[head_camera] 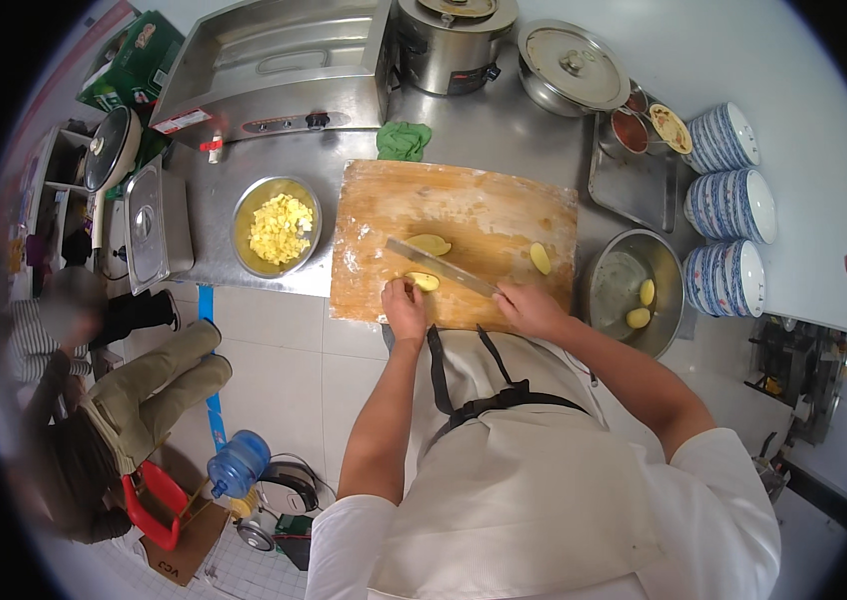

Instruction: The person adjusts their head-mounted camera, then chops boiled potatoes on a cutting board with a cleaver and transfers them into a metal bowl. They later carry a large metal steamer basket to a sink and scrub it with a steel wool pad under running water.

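Note:
My right hand (528, 307) grips the handle of a kitchen knife (446, 268), its blade slanting up and left over a wooden cutting board (468, 195). At the board's front edge, the fingers of my left hand (404, 304) rest on a cut potato piece (423, 281). Beyond the blade lie potato slices (429, 244), and another potato piece (540, 258) is by the board's right side. Left of the board stands a steel bowl (238, 225) of diced potato (280, 229). A steel basin (607, 300) at the right holds two peeled potatoes (639, 318).
A green cloth (403, 141) lies behind the board. Stacked bowls (731, 206), a metal tray (633, 195) and a lidded pot (573, 67) stand at the right and back. A lidded steel container (157, 225) is at the left; two people are beyond it, one near a red chair (157, 506).

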`<action>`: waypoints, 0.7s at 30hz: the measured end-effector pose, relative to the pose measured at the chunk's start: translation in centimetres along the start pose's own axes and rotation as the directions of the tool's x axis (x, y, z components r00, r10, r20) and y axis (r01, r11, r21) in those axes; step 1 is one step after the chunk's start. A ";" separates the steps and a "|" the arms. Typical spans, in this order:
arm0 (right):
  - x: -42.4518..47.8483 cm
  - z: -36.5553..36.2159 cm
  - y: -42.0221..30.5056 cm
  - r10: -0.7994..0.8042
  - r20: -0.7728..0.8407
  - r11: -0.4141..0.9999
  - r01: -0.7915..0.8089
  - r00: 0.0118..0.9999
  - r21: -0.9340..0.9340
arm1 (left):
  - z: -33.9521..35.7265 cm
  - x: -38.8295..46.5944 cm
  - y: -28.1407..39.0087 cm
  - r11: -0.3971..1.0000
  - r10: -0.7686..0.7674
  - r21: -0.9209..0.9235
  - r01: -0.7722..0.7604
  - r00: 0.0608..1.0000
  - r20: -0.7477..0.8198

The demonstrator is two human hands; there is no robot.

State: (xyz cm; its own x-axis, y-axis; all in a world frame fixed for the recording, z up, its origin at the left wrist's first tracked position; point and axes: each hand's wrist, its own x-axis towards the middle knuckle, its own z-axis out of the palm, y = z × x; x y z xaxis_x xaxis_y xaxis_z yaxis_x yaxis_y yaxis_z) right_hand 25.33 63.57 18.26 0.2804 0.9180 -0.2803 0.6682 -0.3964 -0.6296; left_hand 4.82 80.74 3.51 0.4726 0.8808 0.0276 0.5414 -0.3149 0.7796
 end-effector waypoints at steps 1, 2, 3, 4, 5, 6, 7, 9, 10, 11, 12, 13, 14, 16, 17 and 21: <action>-0.2 0.0 0.1 0.011 -0.040 0.999 -0.009 0.999 0.050 | -0.1 0.1 0.0 1.000 -0.015 0.003 0.015 1.000 0.020; -0.5 -0.1 0.1 0.042 -0.052 0.996 -0.038 0.998 0.080 | -0.1 0.0 0.1 0.999 0.027 0.023 -0.026 0.999 -0.024; -0.8 -0.1 0.4 0.077 -0.066 0.991 -0.070 0.995 0.110 | -0.7 0.4 1.0 0.996 0.082 0.021 -0.082 0.997 0.005; -1.2 -0.1 0.7 0.112 -0.077 0.985 -0.100 0.991 0.141 | -1.5 0.9 1.9 0.991 0.135 0.018 -0.136 0.990 0.032; -1.5 0.0 1.1 0.137 -0.098 0.979 -0.120 0.986 0.163 | -2.1 1.4 2.8 0.982 0.188 0.014 -0.189 0.980 0.059; -1.8 0.2 1.3 0.156 -0.115 0.973 -0.133 0.981 0.186 | -2.5 1.6 2.6 0.977 0.204 0.040 -0.212 0.969 0.141; -2.1 0.4 1.6 0.176 -0.131 0.967 -0.146 0.976 0.209 | -2.9 2.0 2.3 0.970 0.217 0.064 -0.236 0.951 0.222; -2.9 0.9 2.2 0.229 -0.147 0.954 -0.193 0.962 0.228 | -3.4 2.4 2.2 0.961 0.190 0.125 -0.247 0.918 0.348; -3.4 1.2 2.8 0.259 -0.157 0.947 -0.219 0.953 0.237 | -3.3 2.7 2.2 0.958 0.157 0.161 -0.237 0.905 0.394; -3.8 1.6 3.3 0.287 -0.164 0.937 -0.241 0.944 0.254 | -3.2 3.0 2.3 0.953 0.122 0.198 -0.228 0.891 0.438; -4.2 1.9 3.7 0.314 -0.168 0.926 -0.263 0.934 0.271 | -2.8 3.2 2.2 0.947 0.087 0.238 -0.215 0.886 0.456; -4.4 2.2 4.1 0.341 -0.172 0.914 -0.284 0.924 0.288 | -2.3 3.4 2.2 0.939 0.051 0.277 -0.203 0.881 0.471; -4.7 2.6 4.4 0.344 -0.188 0.916 -0.285 0.920 0.283 | -2.0 3.4 2.2 0.929 0.014 0.317 -0.190 0.875 0.485; -5.4 3.3 5.2 0.361 -0.227 0.914 -0.296 0.904 0.276 | -1.7 3.7 3.0 0.934 -0.083 0.337 -0.116 0.849 0.522; -5.6 3.6 5.6 0.356 -0.239 0.921 -0.295 0.904 0.255 | -1.7 3.8 3.4 0.934 -0.131 0.349 -0.079 0.832 0.539; -5.9 4.6 6.6 0.355 -0.254 0.929 -0.310 0.900 0.201 | -2.3 4.3 4.3 0.949 -0.165 0.314 -0.027 0.808 0.566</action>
State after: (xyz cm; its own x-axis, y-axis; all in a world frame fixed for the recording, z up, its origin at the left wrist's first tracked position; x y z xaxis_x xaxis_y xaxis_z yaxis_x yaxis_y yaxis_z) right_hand 24.91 55.44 12.38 0.6644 0.6881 -0.2916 0.3956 -0.6548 -0.6440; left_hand 7.62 84.01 8.39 0.6863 0.5630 -0.4604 0.7196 -0.4336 0.5425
